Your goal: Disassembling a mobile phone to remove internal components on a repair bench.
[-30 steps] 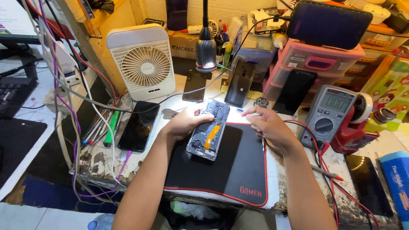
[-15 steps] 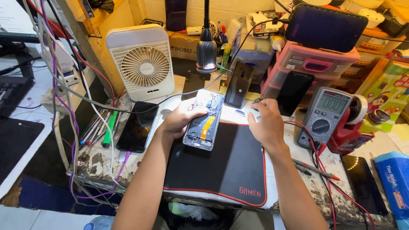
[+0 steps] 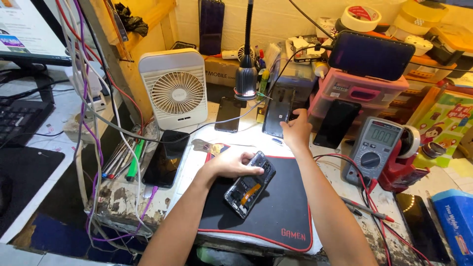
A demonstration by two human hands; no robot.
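Observation:
An opened phone (image 3: 248,187) with its back off, showing an orange flex cable inside, lies tilted on a black mat with a red border (image 3: 276,212). My left hand (image 3: 231,164) rests on its top end and holds it down. My right hand (image 3: 297,132) is stretched forward beyond the mat, fingers apart, touching the lower edge of a dark phone back cover (image 3: 277,111) that leans upright near the lamp. Nothing is held in that hand.
A white desk fan (image 3: 175,88) stands at the back left, a gooseneck lamp (image 3: 245,81) beside it. A grey multimeter (image 3: 373,148) with red leads sits to the right. Dark phones (image 3: 166,157) lie around the mat. Pink storage boxes (image 3: 354,93) and hanging cables crowd the bench.
My right hand left the opened phone and reached forward to the leaning back cover. The phone swung to a diagonal under my left hand, lower on the mat.

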